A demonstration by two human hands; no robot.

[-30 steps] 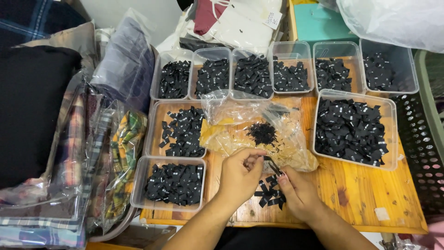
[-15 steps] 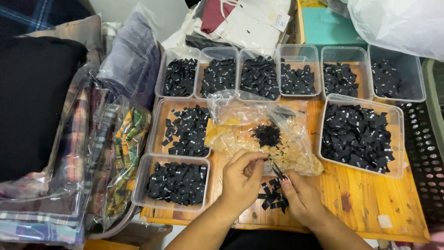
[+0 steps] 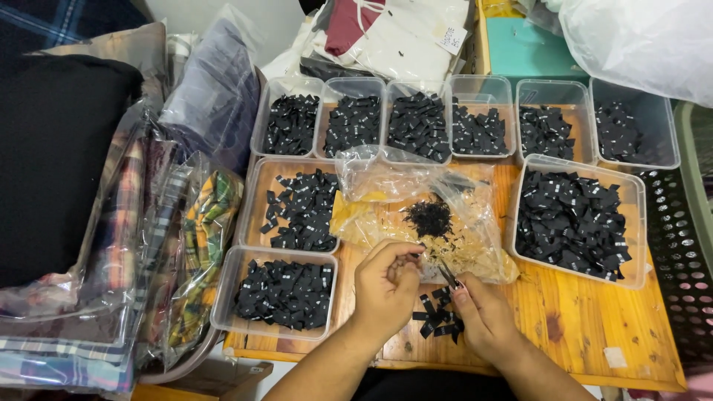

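The left hand [image 3: 388, 286] curls nearly closed, its fingertips pinching something too small to tell. The right hand [image 3: 481, 315] grips small dark snips [image 3: 448, 275] above a loose pile of small black folded labels [image 3: 438, 315] on the wooden table [image 3: 587, 327], just before a crumpled clear bag [image 3: 438, 215].

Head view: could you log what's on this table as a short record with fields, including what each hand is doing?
surface: wooden table
containers: clear plastic tubs filled with small black fabric labels
centre: crumpled clear plastic bag holding a dark clump of trimmings
left hand: fingers curled, pinching a small item too small to identify
right hand: holding small scissors
between the hands: loose pile of black labels on the table
left side: bagged plaid fabric
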